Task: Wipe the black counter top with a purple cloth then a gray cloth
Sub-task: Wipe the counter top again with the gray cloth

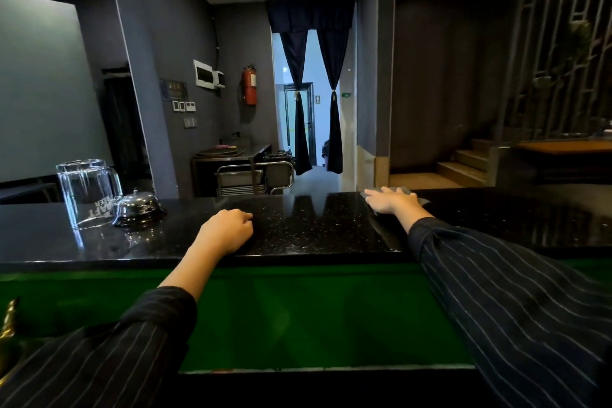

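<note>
The person stood at the black tabletop (314,228), and the second half of the job looked to be in hand. The right hand (392,200) lay flat, fingers straight, pressing down on the gray cloth (424,201) far to the right of the service bell (139,207), close to the tabletop's far edge. The left hand (228,230) rested between the bell and that cloth, nearer the person, fingers curled under in a loose fist with nothing I could see in it. No purple cloth was in sight, so I took that pass as done. An upturned glass jug (87,192) stood just left of the bell, touching it or nearly so. To my eye the next move called for drawing the cloth back toward the bell in long strokes, keeping the palm flat, and stopping short of the bell and glass.
</note>
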Demonstrator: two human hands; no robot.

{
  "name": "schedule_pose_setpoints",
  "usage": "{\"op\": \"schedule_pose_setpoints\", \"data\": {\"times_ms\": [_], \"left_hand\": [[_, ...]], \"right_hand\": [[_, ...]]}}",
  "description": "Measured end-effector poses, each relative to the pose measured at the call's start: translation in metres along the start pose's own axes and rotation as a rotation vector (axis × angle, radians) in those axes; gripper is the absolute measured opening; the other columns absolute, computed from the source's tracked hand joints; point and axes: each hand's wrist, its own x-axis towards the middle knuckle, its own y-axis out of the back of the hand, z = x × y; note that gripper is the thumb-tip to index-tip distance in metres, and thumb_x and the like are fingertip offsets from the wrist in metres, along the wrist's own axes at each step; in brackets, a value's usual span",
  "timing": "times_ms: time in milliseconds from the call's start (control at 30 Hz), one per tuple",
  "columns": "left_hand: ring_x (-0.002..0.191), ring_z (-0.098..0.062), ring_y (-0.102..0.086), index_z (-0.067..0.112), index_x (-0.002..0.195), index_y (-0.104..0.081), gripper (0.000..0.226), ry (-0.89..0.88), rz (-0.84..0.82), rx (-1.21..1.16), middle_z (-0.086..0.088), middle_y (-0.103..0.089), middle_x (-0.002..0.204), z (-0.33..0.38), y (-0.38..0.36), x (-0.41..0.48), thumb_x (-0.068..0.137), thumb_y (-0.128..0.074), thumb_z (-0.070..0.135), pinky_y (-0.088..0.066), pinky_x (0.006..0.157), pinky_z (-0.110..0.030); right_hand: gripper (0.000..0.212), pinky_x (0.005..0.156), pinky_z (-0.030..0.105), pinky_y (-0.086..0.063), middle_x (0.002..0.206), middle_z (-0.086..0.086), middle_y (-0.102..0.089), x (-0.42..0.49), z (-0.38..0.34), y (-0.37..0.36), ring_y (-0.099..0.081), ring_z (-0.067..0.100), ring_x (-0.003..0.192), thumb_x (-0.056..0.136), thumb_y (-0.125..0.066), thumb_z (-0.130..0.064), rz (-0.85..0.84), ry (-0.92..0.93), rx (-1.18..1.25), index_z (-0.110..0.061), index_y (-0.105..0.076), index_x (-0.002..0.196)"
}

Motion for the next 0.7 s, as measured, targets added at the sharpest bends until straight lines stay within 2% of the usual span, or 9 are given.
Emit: {"op": "schedule_pose_setpoints", "data": {"times_ms": [133,233,367,533,700], "left_hand": [[0.125,-0.033,-0.049,0.023,0.139,-0.047,0.047,0.013,-0.003,0.03,-0.013,-0.05,0.141,0.002,0.002,0.004,0.093,-0.034,0.022,-0.041,0.1,-0.039],[0.123,-0.034,-0.05,0.023,0.137,-0.049,0.048,0.016,-0.011,0.034,-0.012,-0.051,0.14,0.0,0.003,0.005,0.091,-0.034,0.023,-0.043,0.101,-0.041],[0.115,-0.035,-0.055,0.018,0.127,-0.058,0.042,-0.002,0.035,0.01,-0.015,-0.058,0.13,0.009,0.004,-0.007,0.092,-0.035,0.023,-0.047,0.095,-0.043],[0.097,-0.041,-0.061,0.003,0.099,-0.067,0.031,0.015,0.284,-0.174,-0.024,-0.067,0.104,0.015,0.001,-0.038,0.087,-0.04,0.014,-0.049,0.08,-0.04],[0.094,-0.042,-0.062,-0.004,0.094,-0.065,0.026,0.008,0.274,-0.264,-0.027,-0.067,0.098,0.029,-0.003,-0.069,0.083,-0.043,0.004,-0.047,0.074,-0.039]], "right_hand": [[0.055,0.119,0.056,-0.003,0.165,0.001,-0.005,-0.009,-0.013,-0.001,-0.003,0.035,0.151,0.101,-0.018,-0.051,0.018,-0.049,0.006,-0.039,-0.013,0.155],[0.055,0.118,0.057,-0.004,0.165,0.004,-0.004,-0.029,-0.041,-0.001,-0.002,0.039,0.15,0.102,-0.021,-0.048,0.018,-0.019,-0.009,-0.038,-0.014,0.155],[0.054,0.115,0.061,-0.007,0.164,0.007,-0.009,-0.057,-0.098,-0.013,-0.007,0.042,0.148,0.1,-0.024,-0.043,0.033,0.137,-0.035,-0.038,-0.019,0.154],[0.052,0.114,0.062,-0.004,0.165,0.005,-0.004,-0.096,-0.162,-0.027,-0.002,0.041,0.149,0.101,-0.021,-0.044,-0.009,0.343,-0.036,-0.045,-0.015,0.153],[0.05,0.114,0.063,-0.003,0.165,0.001,-0.003,-0.133,-0.161,-0.028,0.001,0.039,0.15,0.101,-0.018,-0.052,-0.037,0.434,-0.024,-0.053,-0.01,0.15]]}}
